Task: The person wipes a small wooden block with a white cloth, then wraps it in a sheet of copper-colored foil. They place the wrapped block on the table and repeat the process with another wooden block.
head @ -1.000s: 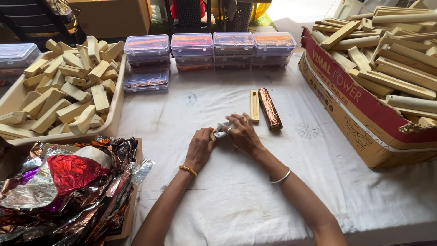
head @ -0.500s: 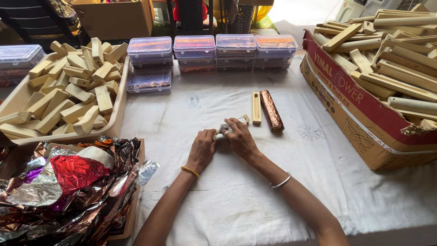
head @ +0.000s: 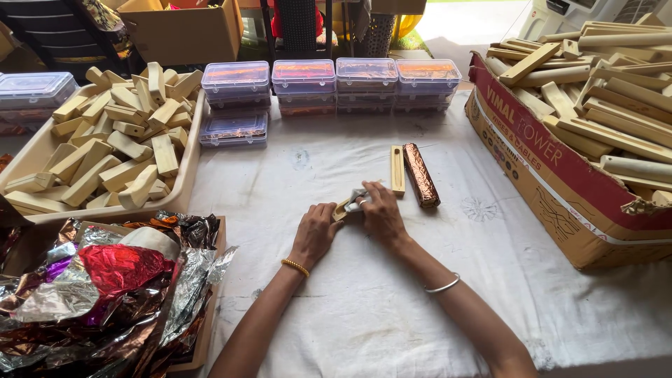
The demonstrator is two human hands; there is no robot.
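On the white-clothed desk (head: pixel 364 308), both hands meet over a small wooden block (head: pixel 342 208) partly wrapped in silver foil (head: pixel 355 201). Left hand (head: pixel 315 234) has its grip pinching the block's near end; right hand (head: pixel 381 213) has its grip pressed down on the foil and block. Just beyond lie a bare wooden stick (head: pixel 397 169) and, beside it, a copper-foil wrapped stick (head: pixel 421 175). A tray of wooden blocks (head: pixel 187 175) sits far left, crumpled foil sheets (head: pixel 105 294) near left, a cardboard box (head: pixel 553 182) right.
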